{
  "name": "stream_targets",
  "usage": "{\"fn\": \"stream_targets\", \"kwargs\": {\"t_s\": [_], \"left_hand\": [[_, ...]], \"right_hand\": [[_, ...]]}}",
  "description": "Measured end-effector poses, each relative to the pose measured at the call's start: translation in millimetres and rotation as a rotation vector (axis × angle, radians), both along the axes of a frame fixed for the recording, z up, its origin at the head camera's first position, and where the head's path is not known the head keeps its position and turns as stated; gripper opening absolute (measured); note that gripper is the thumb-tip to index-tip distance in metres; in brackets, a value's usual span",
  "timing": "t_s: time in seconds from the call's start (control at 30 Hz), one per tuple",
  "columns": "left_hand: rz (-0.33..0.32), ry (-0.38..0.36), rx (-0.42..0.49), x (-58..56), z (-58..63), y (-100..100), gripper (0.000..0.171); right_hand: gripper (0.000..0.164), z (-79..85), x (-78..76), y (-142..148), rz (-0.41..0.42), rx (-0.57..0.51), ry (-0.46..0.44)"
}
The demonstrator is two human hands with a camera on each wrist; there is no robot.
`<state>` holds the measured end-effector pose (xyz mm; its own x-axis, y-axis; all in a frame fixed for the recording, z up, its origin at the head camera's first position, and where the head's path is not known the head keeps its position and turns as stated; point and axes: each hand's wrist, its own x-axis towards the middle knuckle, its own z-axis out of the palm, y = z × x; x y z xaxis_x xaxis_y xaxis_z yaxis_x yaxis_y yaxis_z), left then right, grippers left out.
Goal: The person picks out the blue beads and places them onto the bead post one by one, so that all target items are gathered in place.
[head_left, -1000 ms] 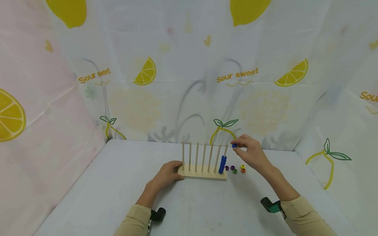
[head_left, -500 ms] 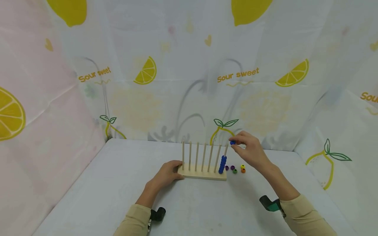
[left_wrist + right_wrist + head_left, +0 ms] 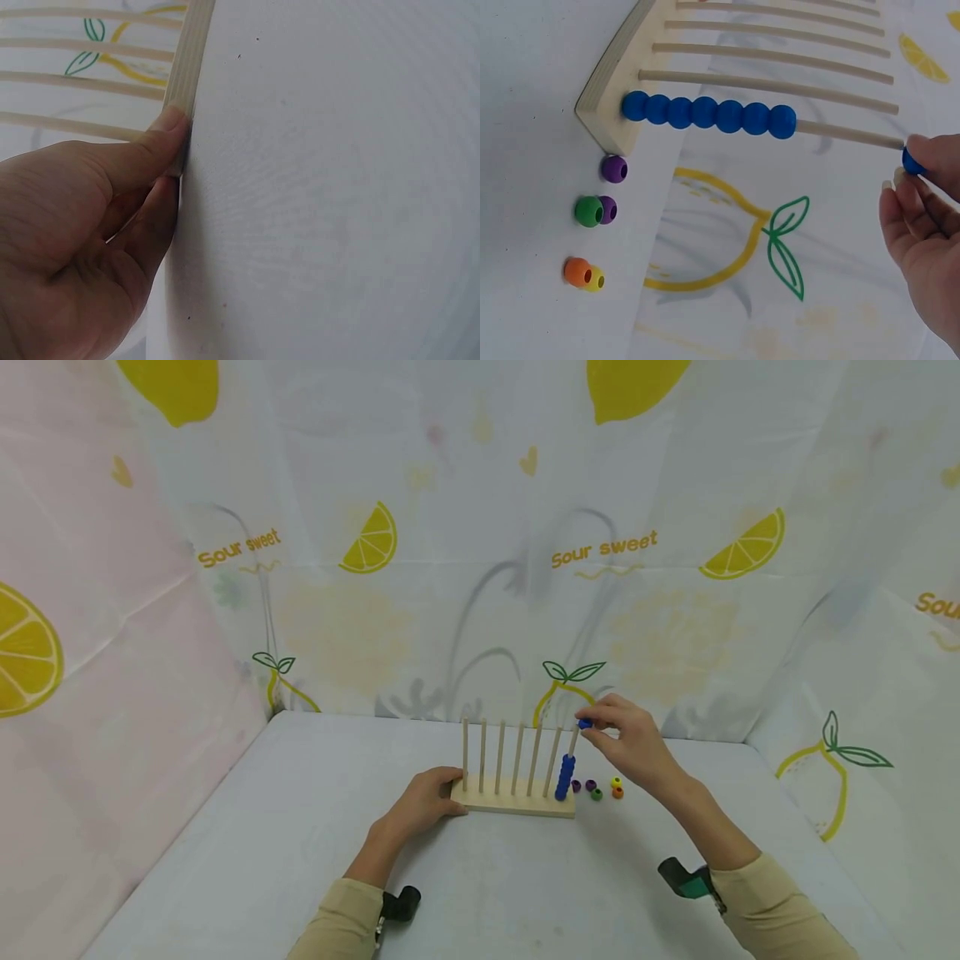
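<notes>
A wooden peg stand [image 3: 517,804] with a row of upright pegs sits on the table. Its rightmost peg carries a stack of several blue beads [image 3: 705,112]; the other pegs are bare. My left hand [image 3: 422,803] grips the left end of the base, and the left wrist view shows the thumb [image 3: 169,124] on its edge. Between right thumb and fingers my right hand [image 3: 632,739] pinches one more blue bead [image 3: 913,160], right at the tip of the rightmost peg [image 3: 851,135].
Loose beads lie just right of the stand: two purple ones [image 3: 615,169], a green bead [image 3: 589,211], an orange bead [image 3: 577,271] and a yellow bead [image 3: 617,783]. Behind the white table [image 3: 315,827] hangs a lemon-patterned curtain [image 3: 450,610].
My right hand has moved a little left and slightly up, bringing the pinched blue bead to the rightmost peg's tip. My left hand has stayed on the base.
</notes>
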<state>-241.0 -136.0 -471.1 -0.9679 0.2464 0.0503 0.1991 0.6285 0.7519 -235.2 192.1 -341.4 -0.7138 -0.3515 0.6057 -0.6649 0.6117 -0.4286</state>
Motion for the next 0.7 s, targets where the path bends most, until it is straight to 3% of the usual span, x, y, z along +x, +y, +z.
{"fn": "stream_targets", "kwargs": {"t_s": [0.7], "left_hand": [[-0.001, 0.004, 0.011, 0.4, 0.1, 0.2, 0.06]], "right_hand": [[0.021, 2.0, -1.3, -7.8, 0.014, 0.042, -0.028]]}}
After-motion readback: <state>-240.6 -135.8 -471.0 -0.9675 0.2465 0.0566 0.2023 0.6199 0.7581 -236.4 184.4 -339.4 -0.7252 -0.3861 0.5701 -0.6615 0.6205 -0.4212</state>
